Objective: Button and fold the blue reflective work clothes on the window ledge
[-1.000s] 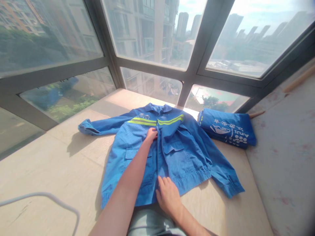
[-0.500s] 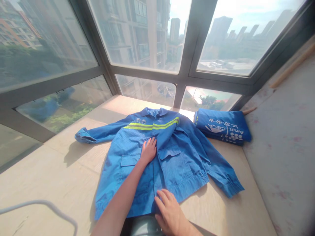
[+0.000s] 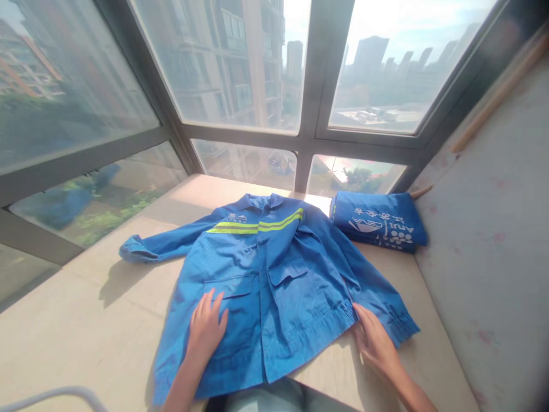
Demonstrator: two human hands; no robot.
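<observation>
A blue jacket [image 3: 240, 257] with yellow-green and grey stripes lies front side up, its collar toward the windows and its sleeves out to the sides. My left hand [image 3: 206, 327] rests with fingers apart on the pocket at the jacket's left side, holding nothing. At the hem's right corner, near the right sleeve, my right hand [image 3: 374, 337] touches the jacket's edge; its fingertips are close together at the cloth, and whether they pinch it is hard to tell.
Folded blue garments with white print [image 3: 373, 220] are stacked at the back right, by the wall [image 3: 484, 246]. Windows [image 3: 223, 68] surround the pale wooden surface [image 3: 103, 326]. A grey cable [image 3: 64, 392] lies at the lower left.
My left hand has moved from the jacket's middle down and left onto the pocket. My right hand has gone from the bottom centre to the hem's right corner. The view has shifted slightly.
</observation>
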